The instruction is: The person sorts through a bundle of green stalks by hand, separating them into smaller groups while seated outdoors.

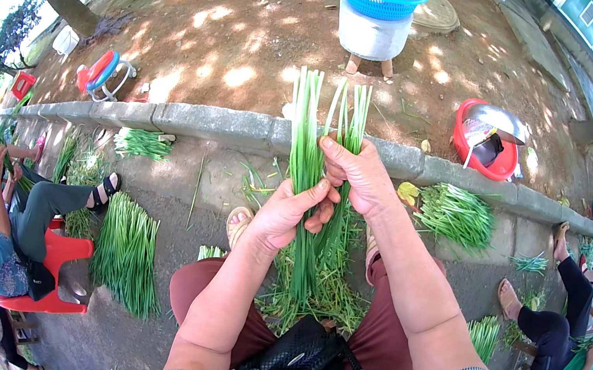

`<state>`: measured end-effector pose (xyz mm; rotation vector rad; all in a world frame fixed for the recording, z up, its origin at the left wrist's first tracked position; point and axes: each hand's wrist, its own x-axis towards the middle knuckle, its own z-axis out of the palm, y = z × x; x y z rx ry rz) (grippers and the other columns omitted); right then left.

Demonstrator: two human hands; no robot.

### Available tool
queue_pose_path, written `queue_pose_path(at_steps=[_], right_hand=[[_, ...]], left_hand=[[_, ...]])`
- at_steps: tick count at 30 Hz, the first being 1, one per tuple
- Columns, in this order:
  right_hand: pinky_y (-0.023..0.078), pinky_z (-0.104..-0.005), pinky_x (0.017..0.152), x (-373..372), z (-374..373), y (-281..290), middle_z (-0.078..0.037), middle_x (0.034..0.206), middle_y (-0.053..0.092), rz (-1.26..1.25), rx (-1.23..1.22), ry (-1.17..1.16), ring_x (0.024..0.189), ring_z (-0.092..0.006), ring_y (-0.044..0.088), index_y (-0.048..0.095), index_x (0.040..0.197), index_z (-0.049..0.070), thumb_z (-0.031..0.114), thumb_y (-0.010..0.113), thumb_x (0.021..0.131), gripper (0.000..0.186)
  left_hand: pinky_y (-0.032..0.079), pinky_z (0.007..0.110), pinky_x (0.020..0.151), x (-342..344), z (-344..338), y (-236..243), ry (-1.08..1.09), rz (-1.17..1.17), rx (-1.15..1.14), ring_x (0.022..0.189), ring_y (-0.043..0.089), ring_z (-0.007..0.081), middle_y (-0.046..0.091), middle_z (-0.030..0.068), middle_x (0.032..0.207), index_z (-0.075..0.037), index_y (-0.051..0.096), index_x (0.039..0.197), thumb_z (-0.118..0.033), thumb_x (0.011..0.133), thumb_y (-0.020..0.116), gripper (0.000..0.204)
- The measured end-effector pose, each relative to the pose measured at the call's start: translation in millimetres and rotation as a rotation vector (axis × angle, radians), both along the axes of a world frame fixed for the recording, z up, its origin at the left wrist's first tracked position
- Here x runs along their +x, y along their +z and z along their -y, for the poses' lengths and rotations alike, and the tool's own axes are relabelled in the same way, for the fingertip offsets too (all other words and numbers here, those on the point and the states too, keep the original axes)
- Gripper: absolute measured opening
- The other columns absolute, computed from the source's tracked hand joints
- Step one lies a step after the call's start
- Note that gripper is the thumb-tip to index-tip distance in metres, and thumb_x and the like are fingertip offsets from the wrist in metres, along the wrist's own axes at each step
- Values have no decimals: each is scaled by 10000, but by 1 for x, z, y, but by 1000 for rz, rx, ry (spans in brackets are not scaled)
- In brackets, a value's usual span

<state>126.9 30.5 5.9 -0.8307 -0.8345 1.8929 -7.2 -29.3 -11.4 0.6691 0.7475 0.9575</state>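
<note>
My left hand point(277, 213) is closed round a bunch of long green chives point(307, 136), whose pale cut ends point away from me. Just to its right, my right hand point(360, 178) grips a smaller bunch of chives point(356, 116), thumb pressed against the stalks. Both hands nearly touch, and the green leaves trail down below them between my knees. Loose trimmed leaves point(346, 303) lie heaped on the ground between my feet. A small black bag point(295, 357) rests in my lap.
Piles of chives lie at left point(126, 254), far left point(142, 144) and right point(456, 214). A stone kerb point(220, 125) crosses ahead; beyond it stand a red basin point(502, 166) and a bucket point(371, 34) topped with basins. People sit on both sides, one on a red chair point(70, 251).
</note>
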Motion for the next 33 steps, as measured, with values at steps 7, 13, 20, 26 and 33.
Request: queue_pose_path(at_steps=[7, 13, 20, 26, 33], right_hand=[[267, -209, 456, 5, -3, -3, 70, 557, 395, 11, 47, -25, 472, -42, 322, 606, 893, 22, 201, 656, 840, 194], [284, -215, 462, 2, 1, -2, 68, 555, 395, 2, 21, -49, 477, -47, 339, 612, 903, 17, 214, 654, 844, 210], [319, -227, 457, 0, -1, -9, 61, 546, 413, 54, 98, -59, 467, -53, 354, 609, 929, 20, 268, 627, 865, 257], [359, -226, 464, -2, 0, -13, 47, 567, 436, 84, 133, -62, 481, -59, 388, 603, 930, 35, 345, 558, 901, 314], [379, -206, 482, -9, 4, -8, 22, 719, 509, 98, 138, -104, 552, -65, 440, 584, 955, 60, 359, 502, 926, 312]], left_hand=[[373, 237, 450, -3, -4, 0, 169, 71, -111, 482, 464, 108, 542, 48, 643, -36, 570, 936, -282, 908, 553, 248], [369, 242, 446, -2, -4, -5, 191, 88, -105, 477, 463, 112, 538, 47, 636, -45, 563, 923, -261, 900, 569, 217], [366, 252, 446, -2, -5, -9, 155, 82, -117, 467, 459, 118, 525, 43, 610, -35, 550, 920, -260, 898, 570, 227], [376, 262, 450, 0, -6, -8, 164, 15, -93, 470, 473, 126, 527, 42, 615, -33, 557, 922, -264, 898, 568, 233], [381, 243, 447, -2, -6, -10, 163, -16, -63, 480, 484, 118, 531, 29, 624, -42, 560, 913, -265, 895, 574, 224]])
